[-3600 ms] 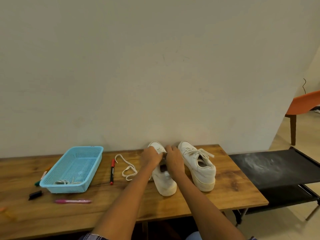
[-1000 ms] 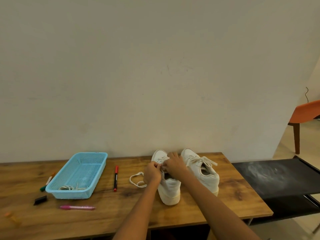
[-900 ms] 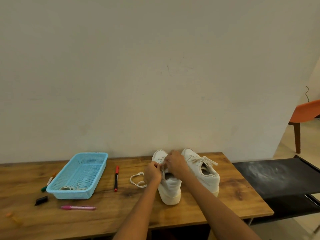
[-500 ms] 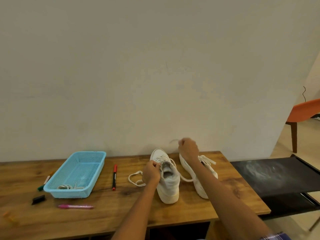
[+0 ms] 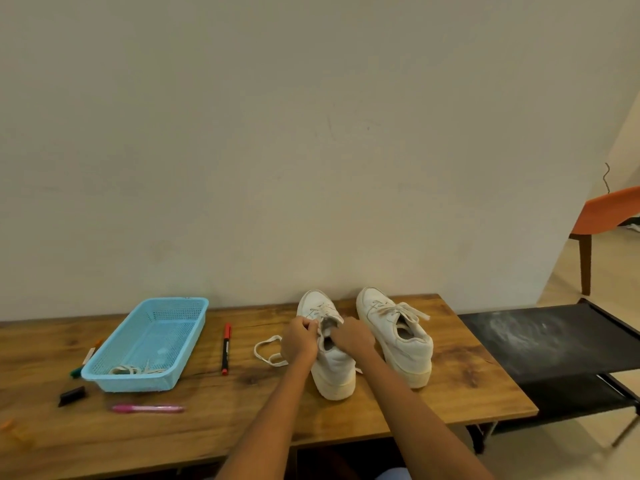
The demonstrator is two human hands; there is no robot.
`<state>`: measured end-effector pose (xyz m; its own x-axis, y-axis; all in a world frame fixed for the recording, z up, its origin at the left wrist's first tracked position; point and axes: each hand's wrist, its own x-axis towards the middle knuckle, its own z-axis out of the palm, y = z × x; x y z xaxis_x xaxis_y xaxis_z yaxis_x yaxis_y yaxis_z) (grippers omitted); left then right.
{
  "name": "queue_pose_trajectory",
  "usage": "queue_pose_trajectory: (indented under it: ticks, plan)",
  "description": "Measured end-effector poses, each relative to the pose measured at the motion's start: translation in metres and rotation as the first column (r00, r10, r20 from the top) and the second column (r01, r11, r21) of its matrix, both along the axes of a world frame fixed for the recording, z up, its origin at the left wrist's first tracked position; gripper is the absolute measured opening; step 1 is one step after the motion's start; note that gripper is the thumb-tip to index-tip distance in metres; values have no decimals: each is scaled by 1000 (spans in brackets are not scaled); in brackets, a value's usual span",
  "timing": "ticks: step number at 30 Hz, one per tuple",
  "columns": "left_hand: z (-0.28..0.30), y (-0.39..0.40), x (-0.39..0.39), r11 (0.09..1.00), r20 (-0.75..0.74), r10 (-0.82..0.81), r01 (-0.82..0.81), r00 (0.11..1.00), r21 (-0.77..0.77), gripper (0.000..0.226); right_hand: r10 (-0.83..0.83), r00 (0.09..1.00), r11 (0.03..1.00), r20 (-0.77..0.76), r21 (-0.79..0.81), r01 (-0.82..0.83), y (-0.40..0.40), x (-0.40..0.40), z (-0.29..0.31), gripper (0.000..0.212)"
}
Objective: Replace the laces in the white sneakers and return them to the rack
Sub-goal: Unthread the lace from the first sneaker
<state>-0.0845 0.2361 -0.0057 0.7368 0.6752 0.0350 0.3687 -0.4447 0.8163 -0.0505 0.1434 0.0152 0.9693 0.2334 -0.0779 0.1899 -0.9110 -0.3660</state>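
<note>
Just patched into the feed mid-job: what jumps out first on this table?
Both hands, the left hand and the right hand, work at the opening of the left sneaker at the table's centre. The laced right sneaker stands beside it. Far left sits a blue basket with spare laces.

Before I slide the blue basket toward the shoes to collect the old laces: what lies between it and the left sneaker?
In the head view, a red marker lies on the table between the blue basket and the left sneaker, then a loose lace beside the left hand.
</note>
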Motion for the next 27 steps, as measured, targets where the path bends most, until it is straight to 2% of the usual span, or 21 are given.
queue_pose_trajectory:
  ticks: [4,8,11,17,19,21,23,25,27]
  plan:
    - [4,-6,-3,985,-24,-4,8,1000,173,17,-42,986,996,164,88,28,6,-3,6,20]
    - [18,-12,4,867,-109,-118,156,987,474,24,14,971,999,240,33,-22,7,-3,5,17]
    - [24,-15,12,845,-115,-170,205,979,494,20,18,968,999,251,35,-28,7,-2,5,19]
    - [14,-14,16,844,-45,-165,165,985,509,25,-61,960,989,272,144,22,3,2,-1,27]
    - [11,-14,16,871,-20,-145,137,989,472,25,-81,961,984,265,172,36,4,4,-4,30]
    - [10,-16,14,927,9,-64,57,998,370,23,-101,960,979,263,200,48,5,5,-7,31]
    - [9,-16,15,990,45,105,-109,993,93,25,-99,957,979,273,197,45,4,5,-9,31]
    - [9,-15,16,958,10,240,-235,971,-162,31,-86,955,982,284,185,34,4,5,-10,30]
    - [9,-15,17,948,38,255,-242,966,-206,28,-81,953,984,293,173,30,4,5,-9,31]
